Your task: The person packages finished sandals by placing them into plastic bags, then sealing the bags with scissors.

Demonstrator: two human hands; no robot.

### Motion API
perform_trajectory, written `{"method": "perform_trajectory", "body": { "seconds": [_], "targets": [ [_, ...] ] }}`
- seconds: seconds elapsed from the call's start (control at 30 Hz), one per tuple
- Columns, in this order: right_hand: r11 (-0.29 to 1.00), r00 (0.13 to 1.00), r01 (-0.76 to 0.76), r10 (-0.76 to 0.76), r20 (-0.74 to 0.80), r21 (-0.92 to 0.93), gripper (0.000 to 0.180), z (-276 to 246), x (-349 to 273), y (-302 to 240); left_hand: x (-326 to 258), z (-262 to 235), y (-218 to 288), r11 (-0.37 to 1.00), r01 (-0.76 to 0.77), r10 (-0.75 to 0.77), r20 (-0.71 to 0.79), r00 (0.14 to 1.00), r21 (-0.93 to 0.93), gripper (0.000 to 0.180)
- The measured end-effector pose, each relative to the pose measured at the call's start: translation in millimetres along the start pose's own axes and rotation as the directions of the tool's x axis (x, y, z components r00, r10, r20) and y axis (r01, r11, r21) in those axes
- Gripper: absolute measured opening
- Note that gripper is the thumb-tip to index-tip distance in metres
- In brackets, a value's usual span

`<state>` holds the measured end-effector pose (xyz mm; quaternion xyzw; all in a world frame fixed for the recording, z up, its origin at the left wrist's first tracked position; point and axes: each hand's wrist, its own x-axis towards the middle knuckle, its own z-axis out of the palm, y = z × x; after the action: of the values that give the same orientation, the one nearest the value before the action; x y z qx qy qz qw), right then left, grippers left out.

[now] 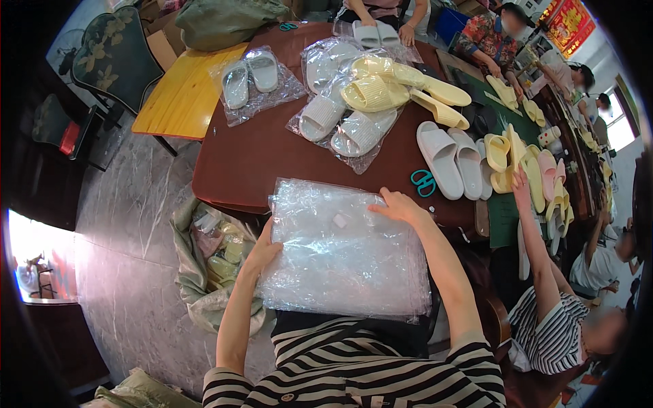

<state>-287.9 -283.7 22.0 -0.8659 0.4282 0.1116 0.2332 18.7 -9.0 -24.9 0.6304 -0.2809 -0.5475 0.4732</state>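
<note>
A thick stack of clear plastic bags (333, 255) lies across my lap, its far edge against the brown table. My left hand (264, 250) is closed on its left edge, thumb on top and the other fingers partly hidden. At the far right corner, my right hand (401, 207) grips the stack, fingers bent over the edge. A small white piece (339, 220) shows on or through the plastic. Beyond the stack is a heap of bagged slippers, grey ones (321, 117) and yellow ones (375, 94). Unbagged grey slippers (439, 158) and teal scissors (423, 183) lie to the right.
A bagged grey pair (250, 80) lies on the brown table (224, 166). An open sack (204, 299) with bagged slippers stands on the floor at left, near a yellow table (187, 92) and chairs (115, 58). A co-worker's hand (520, 183) reaches among yellow slippers; other people sit farther off.
</note>
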Motion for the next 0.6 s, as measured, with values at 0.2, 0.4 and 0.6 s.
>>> {"method": "perform_trajectory", "body": {
  "seconds": [0.2, 0.4, 0.6],
  "targets": [
    [0.958, 0.952, -0.028, -0.061, 0.3, 0.286, 0.074, -23.3, -13.5, 5.6, -1.4, 6.3, 12.0, 0.999, 0.02, -0.017, 0.09, 0.996, -0.04, 0.088],
    [0.977, 0.988, 0.027, -0.059, -0.143, -0.212, 0.076, -4.7, -10.5, -1.7, 3.1, 10.1, 1.1, 0.984, -0.112, 0.108, 0.035, 0.994, 0.135, 0.089],
    [0.87, 0.728, 0.395, -0.492, -0.478, -0.293, 0.062, -1.1, -16.6, -25.1, 2.6, 24.2, 18.0, 0.944, -0.217, 0.222, 0.007, 0.975, 0.249, 0.092]
  ]
}}
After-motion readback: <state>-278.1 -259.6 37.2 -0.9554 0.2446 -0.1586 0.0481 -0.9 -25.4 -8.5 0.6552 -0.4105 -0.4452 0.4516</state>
